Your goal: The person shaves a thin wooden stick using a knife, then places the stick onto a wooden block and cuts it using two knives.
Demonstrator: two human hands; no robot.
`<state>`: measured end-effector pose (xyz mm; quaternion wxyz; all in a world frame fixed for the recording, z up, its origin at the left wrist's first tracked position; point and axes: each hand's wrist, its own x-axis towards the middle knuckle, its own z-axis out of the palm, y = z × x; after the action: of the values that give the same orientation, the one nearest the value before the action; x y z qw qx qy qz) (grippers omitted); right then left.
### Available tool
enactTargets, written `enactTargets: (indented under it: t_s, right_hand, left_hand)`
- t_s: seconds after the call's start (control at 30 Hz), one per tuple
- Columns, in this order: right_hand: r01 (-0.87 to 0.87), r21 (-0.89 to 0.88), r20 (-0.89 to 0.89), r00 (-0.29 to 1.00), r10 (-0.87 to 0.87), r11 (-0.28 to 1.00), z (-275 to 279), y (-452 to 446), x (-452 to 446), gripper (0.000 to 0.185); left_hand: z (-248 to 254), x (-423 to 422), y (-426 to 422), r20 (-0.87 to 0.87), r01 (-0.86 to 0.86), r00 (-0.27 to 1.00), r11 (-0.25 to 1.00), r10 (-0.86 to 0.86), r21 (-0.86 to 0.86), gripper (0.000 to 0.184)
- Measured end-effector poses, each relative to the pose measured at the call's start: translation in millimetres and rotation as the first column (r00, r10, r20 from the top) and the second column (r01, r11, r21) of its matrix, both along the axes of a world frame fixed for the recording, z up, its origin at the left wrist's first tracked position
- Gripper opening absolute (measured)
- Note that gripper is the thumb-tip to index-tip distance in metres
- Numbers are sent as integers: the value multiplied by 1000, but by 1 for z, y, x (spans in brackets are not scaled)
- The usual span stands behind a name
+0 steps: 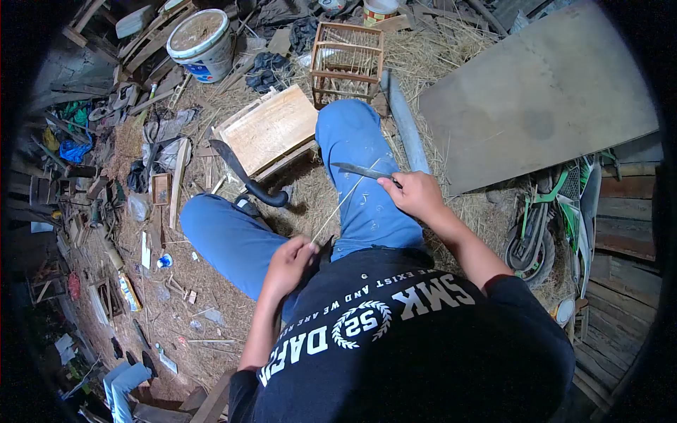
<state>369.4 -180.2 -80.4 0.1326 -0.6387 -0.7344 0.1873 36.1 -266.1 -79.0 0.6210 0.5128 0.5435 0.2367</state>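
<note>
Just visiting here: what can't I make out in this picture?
All in the head view:
Knife: most of its handle is covered by the right hand.
Stick: its near end is hidden by the left hand.
Other person's legs, lower left: the body above is cut off by the dark edge.
Yellow-and-white pack: print too small.

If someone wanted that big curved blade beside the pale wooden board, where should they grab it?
By its thick dark handle, probably best from the near side: the handle sits closest to the viewer, its hooked end likely helps against slipping, and the blade reaches forward and left, away.
</note>
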Motion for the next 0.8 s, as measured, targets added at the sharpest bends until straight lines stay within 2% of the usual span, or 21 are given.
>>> enactTargets:
  t_s: [0.07,0.13,0.23,0.27,0.33,0.4,0.47,0.5,0.57,0.7,0.73,0.77,0.8]
  right_hand:
    - [43,-17,-33,999,-43,999,-2,2,1,54]
    - [70,-41,-90,993,-73,997,-5,1,1,53]
    - [104,-53,-210,971,-113,993,-17,-6,3,52]
    - [120,-40,-276,953,-126,992,-21,-7,3,51]
    - [65,-6,-226,972,-64,998,-8,-5,-3,52]
    - [19,19,-170,985,-16,1000,3,-6,-8,52]
    - [-67,-29,-52,996,65,997,10,-2,-8,54]
    - [-59,-25,-48,997,58,998,10,-1,-7,54]
    - [-104,12,15,994,104,994,10,0,-6,56]
    - [-95,45,46,995,93,995,13,-3,-7,57]
    - [-67,49,41,997,65,997,12,-3,-7,57]
    - [-42,54,35,999,40,998,11,-2,-7,57]
    - [-45,49,29,999,44,998,9,-1,-6,57]
  left_hand:
    - [24,-22,-17,-14,1,1000,1000,-1,-29,22]
    - [44,-36,-28,-11,-81,997,965,80,-249,21]
    - [39,-33,-25,22,-127,990,956,137,-264,22]
    - [27,-26,-19,43,-94,993,974,105,-208,23]
    - [16,8,3,123,-74,989,995,81,-62,24]
    - [-4,39,29,132,-31,991,999,33,-15,25]
    - [1,70,59,162,19,987,996,-4,-89,26]
    - [-6,79,69,166,27,986,996,-13,-85,26]
    - [-29,91,82,175,43,983,998,-49,40,26]
    - [-25,82,74,110,44,993,999,-47,30,25]
    - [-22,73,69,22,80,996,994,-82,77,25]
    - [-24,61,61,18,78,997,994,-79,71,25]
    - [-28,48,51,-35,95,995,982,-90,166,25]
